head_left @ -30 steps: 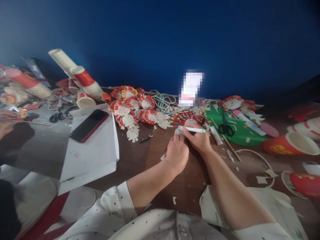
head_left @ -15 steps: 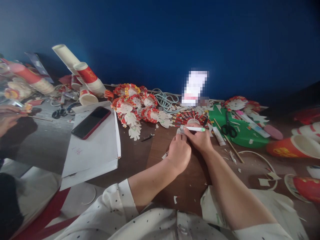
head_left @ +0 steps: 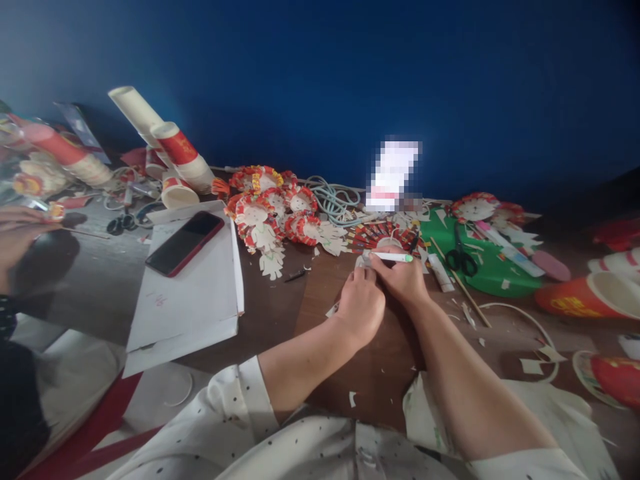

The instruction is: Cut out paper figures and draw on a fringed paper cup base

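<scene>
A white marker [head_left: 393, 257] with a green end lies across my right hand [head_left: 406, 280], whose fingers are closed around it. The marker's tip is down by the fingers of my left hand [head_left: 364, 303]. Those fingers are curled and pressed onto a small white paper piece [head_left: 363, 260] on the table, mostly hidden under both hands. Just beyond my hands is a paper craft with a red striped fringe [head_left: 383, 235]. To its left lie several red-fringed white paper lion shapes [head_left: 273, 220].
A phone [head_left: 186, 243] rests on white board [head_left: 190, 313] at left. Black scissors [head_left: 461, 257] and a green sheet [head_left: 500, 273] are at right, near a glue tube [head_left: 440, 272] and wooden stick [head_left: 470, 297]. Paper cups [head_left: 175, 143] stand at back left. Another person's hand [head_left: 17, 240] works far left.
The whole view has shifted slightly to the right. My hands keep nearly the same pose, with the marker still in my right hand.
</scene>
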Motion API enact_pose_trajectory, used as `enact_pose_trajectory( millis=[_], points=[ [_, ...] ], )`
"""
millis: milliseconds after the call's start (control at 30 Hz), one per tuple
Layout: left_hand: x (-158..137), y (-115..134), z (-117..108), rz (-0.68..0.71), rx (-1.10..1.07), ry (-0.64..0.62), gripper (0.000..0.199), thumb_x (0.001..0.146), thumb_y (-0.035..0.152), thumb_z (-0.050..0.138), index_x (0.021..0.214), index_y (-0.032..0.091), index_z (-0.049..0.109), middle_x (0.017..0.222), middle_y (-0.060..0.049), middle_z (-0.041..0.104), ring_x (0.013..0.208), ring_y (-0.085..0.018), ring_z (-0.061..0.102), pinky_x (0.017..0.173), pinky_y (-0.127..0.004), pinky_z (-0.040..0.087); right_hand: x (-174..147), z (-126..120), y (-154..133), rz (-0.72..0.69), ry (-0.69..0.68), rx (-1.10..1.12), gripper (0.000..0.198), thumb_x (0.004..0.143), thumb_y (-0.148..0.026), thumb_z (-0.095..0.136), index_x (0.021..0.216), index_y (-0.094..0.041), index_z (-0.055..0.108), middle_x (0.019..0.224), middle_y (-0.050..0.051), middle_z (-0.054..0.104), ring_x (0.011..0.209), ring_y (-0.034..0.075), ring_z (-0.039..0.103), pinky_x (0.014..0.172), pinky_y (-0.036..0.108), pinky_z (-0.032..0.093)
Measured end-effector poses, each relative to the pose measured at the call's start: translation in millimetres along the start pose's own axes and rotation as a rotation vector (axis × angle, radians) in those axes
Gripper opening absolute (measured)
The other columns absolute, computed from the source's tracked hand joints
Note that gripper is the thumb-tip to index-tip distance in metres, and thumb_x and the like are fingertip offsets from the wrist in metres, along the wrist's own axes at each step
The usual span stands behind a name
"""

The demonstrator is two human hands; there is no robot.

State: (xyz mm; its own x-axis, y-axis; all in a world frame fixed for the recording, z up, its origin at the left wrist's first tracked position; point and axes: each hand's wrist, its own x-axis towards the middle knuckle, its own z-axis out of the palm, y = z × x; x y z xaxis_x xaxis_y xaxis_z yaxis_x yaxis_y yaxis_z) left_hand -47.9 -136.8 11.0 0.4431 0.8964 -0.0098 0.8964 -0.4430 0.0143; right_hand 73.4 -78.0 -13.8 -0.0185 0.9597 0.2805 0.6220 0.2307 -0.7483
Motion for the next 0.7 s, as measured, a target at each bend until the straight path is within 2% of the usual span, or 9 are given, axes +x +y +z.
enact_pose_trajectory(
  millis=[700],
  points=[
    [0.0, 0.4, -1.1, 0.003, 0.001, -0.010, 0.048, 0.092, 0.020, 0.047, 0.136, -0.001, 0.054, 0.126, -0.023, 0.059, 0.110, -0.026, 0.055, 0.092, -0.034, 0.049, 0.9, -0.8, -3.5, 0.008, -0.033, -0.022, 0.021, 0.084, -0.042, 0.063, 0.088, -0.023, 0.071, 0.089, 0.007, 0.076, 0.085, 0.025, 0.072, 0.079, 0.036, 0.055]
  ],
)
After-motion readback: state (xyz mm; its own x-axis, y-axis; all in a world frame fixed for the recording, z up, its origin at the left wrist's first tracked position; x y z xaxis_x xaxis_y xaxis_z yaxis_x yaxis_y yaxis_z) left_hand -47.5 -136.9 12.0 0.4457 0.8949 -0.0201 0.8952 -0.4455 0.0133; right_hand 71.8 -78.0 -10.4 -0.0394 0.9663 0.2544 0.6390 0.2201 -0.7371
